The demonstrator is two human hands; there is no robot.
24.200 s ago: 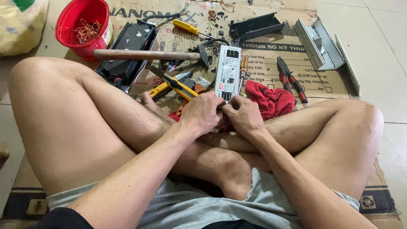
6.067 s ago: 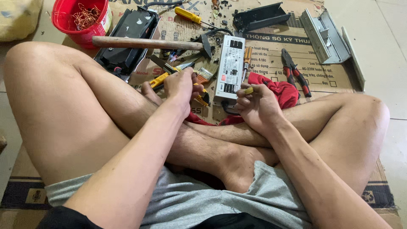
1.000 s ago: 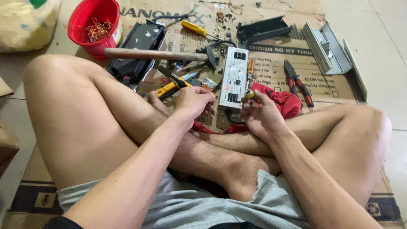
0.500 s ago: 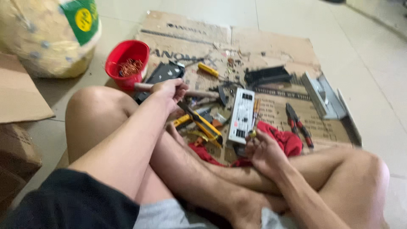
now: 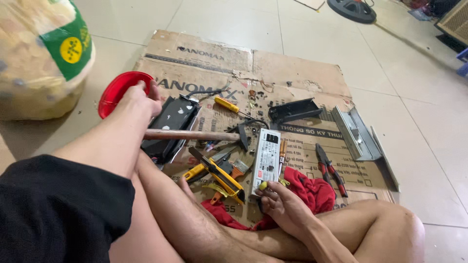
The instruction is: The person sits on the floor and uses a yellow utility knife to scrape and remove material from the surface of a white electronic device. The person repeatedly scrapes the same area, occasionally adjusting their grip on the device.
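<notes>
Red bowl (image 5: 117,90) sat on the floor at the far left edge of the cardboard sheet (image 5: 292,78), just in front of a big yellowish sack (image 5: 41,58). Our left hand (image 5: 139,100) reached out to it, and its fingers (image 5: 155,92) were curled over the near rim, gripping the bowl. Our right hand (image 5: 285,207) rested low by our crossed legs, its fingers pinched shut on a small yellow-tipped tool (image 5: 263,185) that touched the near end of a white power supply box (image 5: 265,159). A red rag (image 5: 312,192) lay under and beside that hand.

Between the two hands a wooden-handled hammer (image 5: 195,135) lay across the cardboard, its handle over a black case (image 5: 170,126) and its head near the white box. Nearer to us lay a yellow and black utility knife (image 5: 219,175). A yellow-handled screwdriver (image 5: 229,104) lay farther off, beside a black metal bracket (image 5: 295,109). To the right of the white box were red-handled pliers (image 5: 331,168), and past them a grey metal channel (image 5: 356,134) rested at the cardboard's right edge. We wore a black sleeve (image 5: 58,209) on the left arm
</notes>
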